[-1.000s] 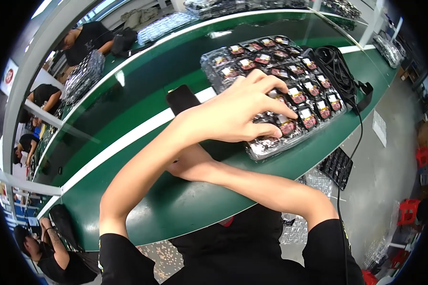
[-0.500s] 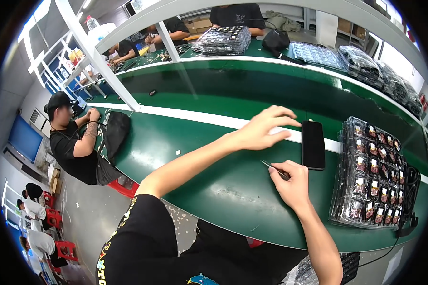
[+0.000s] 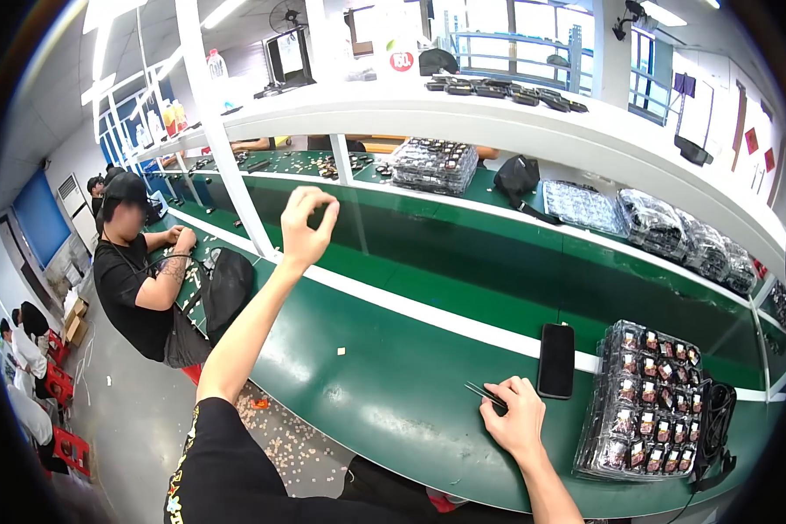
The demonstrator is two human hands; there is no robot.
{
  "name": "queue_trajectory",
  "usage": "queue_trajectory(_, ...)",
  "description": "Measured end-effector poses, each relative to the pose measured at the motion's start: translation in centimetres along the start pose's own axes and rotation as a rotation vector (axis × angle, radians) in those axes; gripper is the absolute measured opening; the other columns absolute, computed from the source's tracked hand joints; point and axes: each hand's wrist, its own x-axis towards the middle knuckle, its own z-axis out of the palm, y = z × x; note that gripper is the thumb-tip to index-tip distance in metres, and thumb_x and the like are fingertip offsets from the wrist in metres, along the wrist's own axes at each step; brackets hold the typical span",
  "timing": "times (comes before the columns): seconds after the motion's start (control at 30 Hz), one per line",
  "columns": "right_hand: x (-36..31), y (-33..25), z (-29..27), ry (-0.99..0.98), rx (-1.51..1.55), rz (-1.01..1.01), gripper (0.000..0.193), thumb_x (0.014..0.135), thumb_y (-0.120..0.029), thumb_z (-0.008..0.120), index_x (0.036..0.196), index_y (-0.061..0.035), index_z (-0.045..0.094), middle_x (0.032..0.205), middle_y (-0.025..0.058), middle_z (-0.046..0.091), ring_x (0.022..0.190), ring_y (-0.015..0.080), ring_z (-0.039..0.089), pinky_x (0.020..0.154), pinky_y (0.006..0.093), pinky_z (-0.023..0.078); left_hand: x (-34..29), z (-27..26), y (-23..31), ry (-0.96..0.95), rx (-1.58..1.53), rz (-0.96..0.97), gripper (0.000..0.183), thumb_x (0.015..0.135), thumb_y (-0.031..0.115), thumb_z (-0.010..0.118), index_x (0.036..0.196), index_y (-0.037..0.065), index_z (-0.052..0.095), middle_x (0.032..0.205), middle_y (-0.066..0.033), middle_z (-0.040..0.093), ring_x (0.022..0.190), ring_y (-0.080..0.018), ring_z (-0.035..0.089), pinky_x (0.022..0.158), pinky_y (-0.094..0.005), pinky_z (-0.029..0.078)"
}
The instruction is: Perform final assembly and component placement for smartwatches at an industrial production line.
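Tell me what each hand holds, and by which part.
The right hand holds tweezers by their rear part, tips free. The left hand shows nothing held.

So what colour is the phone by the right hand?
The phone is black, best seen in the head view.

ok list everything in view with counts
Table: one, green, foreground
Tray stack: one, clear with dark pieces, table's right
Cable: one bundle, black, right of that stack
Phone: one, black, left of the stack
Tweezers: one pair, dark, left of the phone
Small square: one, pale, mid-table
Shelf: one, white, upper middle
Shelf parts: several, black, on top
Far trays: several stacks, clear, beyond the table
Seated co-worker: one, black clothing, left
Bag: one, black, beside the co-worker
Stools: several, red, far left
Floor bits: many, pale, lower left
Left hand: one, bare, raised, fingers curled, contents unclear
Right hand: one, bare, holding the tweezers
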Motion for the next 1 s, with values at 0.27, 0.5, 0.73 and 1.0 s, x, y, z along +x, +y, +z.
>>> queue_trajectory(0.27,-0.5,0.2,0.0,0.246,-0.098,-0.169,0.010,0.084,-0.011,0.087,0.086,-0.0068,0.078,0.082,0.0043,0.064,0.077,0.0259,0.063,0.061,0.0402,0.052,21.7,6.3,5.7,0.024,-0.073,-0.091,0.075,0.083,0.053,0.090,0.137,0.004,0.073,0.133,-0.0234,0.074,0.122,-0.0345,0.069,0.108,-0.0470,0.054)
queue_trajectory(0.5,-1.5,-1.5,-0.4,0.362,-0.059,-0.240,0.013,0.082,-0.007,0.089,0.085,-0.0075,0.076,0.080,0.0049,0.064,0.074,0.0259,0.062,0.060,0.0399,0.050,26.6,7.2,6.4,-0.157,0.050,-0.076,0.087,0.083,0.065,0.087,0.142,0.003,0.071,0.148,-0.0250,0.066,0.129,-0.0357,0.068,0.110,-0.0469,0.053)
queue_trajectory(0.73,-4.4,-4.7,-2.4,0.295,0.320,-0.067,0.008,0.089,-0.002,0.086,0.093,-0.0023,0.079,0.081,0.0074,0.068,0.060,0.0147,0.059,0.053,0.0308,0.044,14.3,-3.3,15.7,-0.060,-0.736,-0.269,0.077,0.080,0.017,0.091,0.141,-0.004,0.051,0.123,-0.0175,0.071,0.106,-0.0214,0.073,0.094,-0.0375,0.062)
queue_trajectory(1.0,-2.1,-10.5,-5.7,0.046,0.773,-0.008,0.059,0.103,-0.057,0.073,0.098,-0.0009,0.057,0.080,0.0028,0.060,0.064,0.0091,0.057,0.059,0.0234,0.045,-12.9,-9.2,26.5,-0.492,-0.827,-0.527,0.089,0.074,0.020,0.100,0.146,-0.002,0.053,0.123,-0.0135,0.074,0.111,-0.0225,0.074,0.100,-0.0363,0.059)
